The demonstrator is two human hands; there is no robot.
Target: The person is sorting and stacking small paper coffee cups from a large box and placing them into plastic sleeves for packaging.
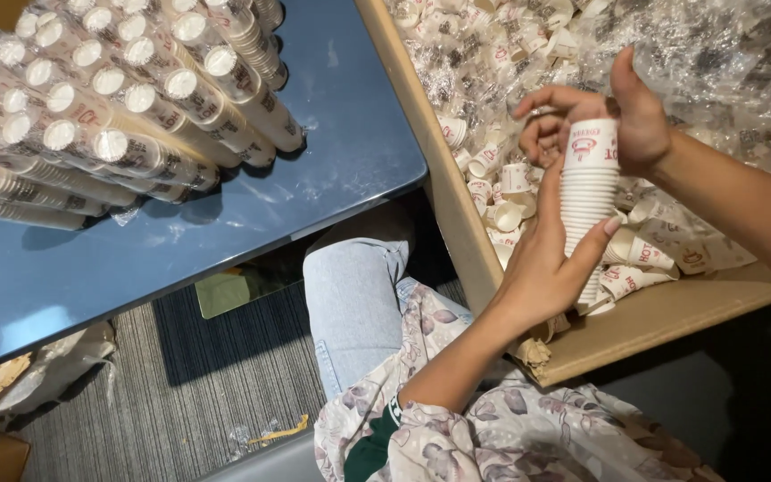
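Observation:
A tall stack of white paper cups (587, 192) with red print is held upright over a large cardboard box (653, 326). My left hand (542, 263) wraps the lower part of the stack from the left. My right hand (617, 116) grips the top of the stack, thumb pointing up. The box below is full of loose paper cups (493, 170) and crinkled clear plastic wrap (716, 54).
A blue table (225, 223) at left carries a pile of several wrapped cup sleeves (118, 98) lying on their sides. My knee in light jeans (354, 295) sits between table and box. Striped grey carpet (207, 384) lies below, with a plastic bag (55, 366) at lower left.

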